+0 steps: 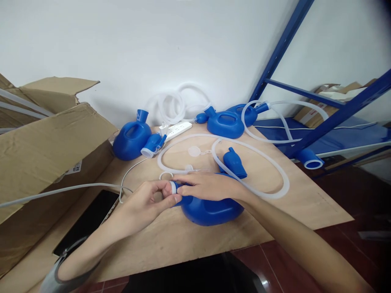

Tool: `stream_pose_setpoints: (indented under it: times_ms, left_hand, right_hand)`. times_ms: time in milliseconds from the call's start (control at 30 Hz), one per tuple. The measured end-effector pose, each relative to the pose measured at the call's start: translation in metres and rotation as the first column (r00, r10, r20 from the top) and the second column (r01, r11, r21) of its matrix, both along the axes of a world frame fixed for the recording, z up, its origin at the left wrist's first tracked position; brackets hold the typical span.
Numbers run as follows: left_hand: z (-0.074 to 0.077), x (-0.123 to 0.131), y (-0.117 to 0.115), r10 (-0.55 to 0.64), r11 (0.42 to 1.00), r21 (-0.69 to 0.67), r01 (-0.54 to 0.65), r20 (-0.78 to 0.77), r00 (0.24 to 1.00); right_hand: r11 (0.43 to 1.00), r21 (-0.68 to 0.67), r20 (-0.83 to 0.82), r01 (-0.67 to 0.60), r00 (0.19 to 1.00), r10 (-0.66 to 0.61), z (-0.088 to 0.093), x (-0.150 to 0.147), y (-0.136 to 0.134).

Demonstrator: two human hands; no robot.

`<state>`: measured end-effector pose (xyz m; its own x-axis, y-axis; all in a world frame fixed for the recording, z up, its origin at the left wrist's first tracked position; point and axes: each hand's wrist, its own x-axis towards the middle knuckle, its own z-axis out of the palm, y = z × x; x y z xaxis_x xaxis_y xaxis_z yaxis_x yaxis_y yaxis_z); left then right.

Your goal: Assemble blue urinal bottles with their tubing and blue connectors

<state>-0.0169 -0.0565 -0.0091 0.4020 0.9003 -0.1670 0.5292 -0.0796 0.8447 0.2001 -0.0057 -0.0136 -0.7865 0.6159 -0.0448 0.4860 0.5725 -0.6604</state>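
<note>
On the counter (308, 203), the blue bottle (210, 212) lies under the right hand (210, 186), whose fingers grip its neck, probably to steady it; the left hand (150, 200) has its fingers clamped on the white ring (173, 187) at the mouth, seemingly for control.

The right hand (210, 186) partly hides the blue bottle (210, 212); the cardboard box (61, 142) is cropped.
</note>
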Motion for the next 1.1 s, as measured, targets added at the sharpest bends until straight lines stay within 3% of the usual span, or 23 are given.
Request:
stream_pose_setpoints:
  times_ms: [100,433,733,967,1100]
  left_hand:
    - [-0.001,-0.002,0.001,-0.016,1.000,-0.013,0.016,0.033,0.999]
    - [-0.014,0.002,-0.001,0.119,0.992,0.025,-0.123,0.139,0.983]
    - [-0.021,0.008,-0.005,0.203,0.971,0.082,-0.226,0.226,0.953]
    - [-0.022,0.002,-0.014,0.204,0.940,0.249,-0.235,0.142,0.969]
    - [-0.022,-0.016,-0.018,0.225,0.889,0.398,-0.228,0.055,0.973]
  right_hand:
    - [1.000,-0.012,-0.013,-0.007,1.000,0.007,0.000,0.000,0.000]
    - [0.984,-0.176,0.026,0.020,1.000,-0.015,-0.003,0.001,0.005]
    - [0.988,-0.149,0.002,0.049,0.999,-0.049,0.001,0.001,-0.001]
    - [0.991,-0.130,0.034,0.028,0.999,-0.024,-0.004,0.004,0.001]
    - [0.974,-0.158,0.044,0.162,0.987,-0.157,-0.009,0.026,0.012]
